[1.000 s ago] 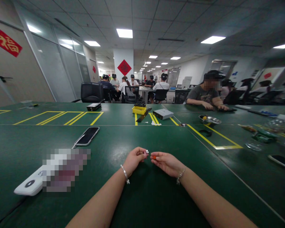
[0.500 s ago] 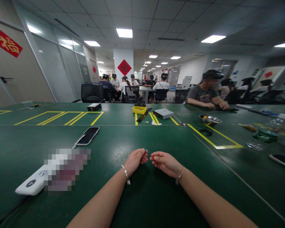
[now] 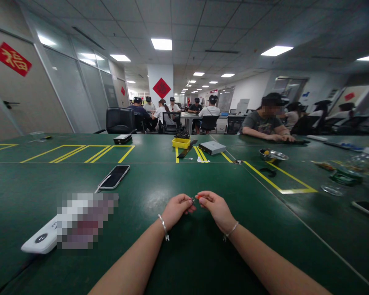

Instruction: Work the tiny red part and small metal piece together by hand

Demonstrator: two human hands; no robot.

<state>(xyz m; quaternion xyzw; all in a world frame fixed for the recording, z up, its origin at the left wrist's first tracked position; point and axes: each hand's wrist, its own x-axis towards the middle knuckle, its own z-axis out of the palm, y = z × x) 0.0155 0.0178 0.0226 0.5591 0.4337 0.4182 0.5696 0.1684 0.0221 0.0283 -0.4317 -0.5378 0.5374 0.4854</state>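
Over the middle of the green table (image 3: 160,176), my two hands meet almost fingertip to fingertip. My left hand (image 3: 178,209) is closed in a pinch on a tiny, shiny metallic piece (image 3: 193,200), too small to name. Between the thumb and fingers of my right hand (image 3: 214,207) is a small orange-red piece (image 3: 198,197), its kind unclear. The two pieces are very close together; whether they touch I cannot tell. Each wrist wears a silver bracelet.
A phone (image 3: 114,177) with a white cable and a white device (image 3: 39,237) lie at left. Farther back are a yellow tray (image 3: 181,143), a grey box (image 3: 212,147) and a metal bowl (image 3: 273,155). A person (image 3: 264,123) sits across at right.
My hands have come closer together, with the right hand turned so its fingers sit higher. The orange-red piece now shows more clearly beside the metallic piece.
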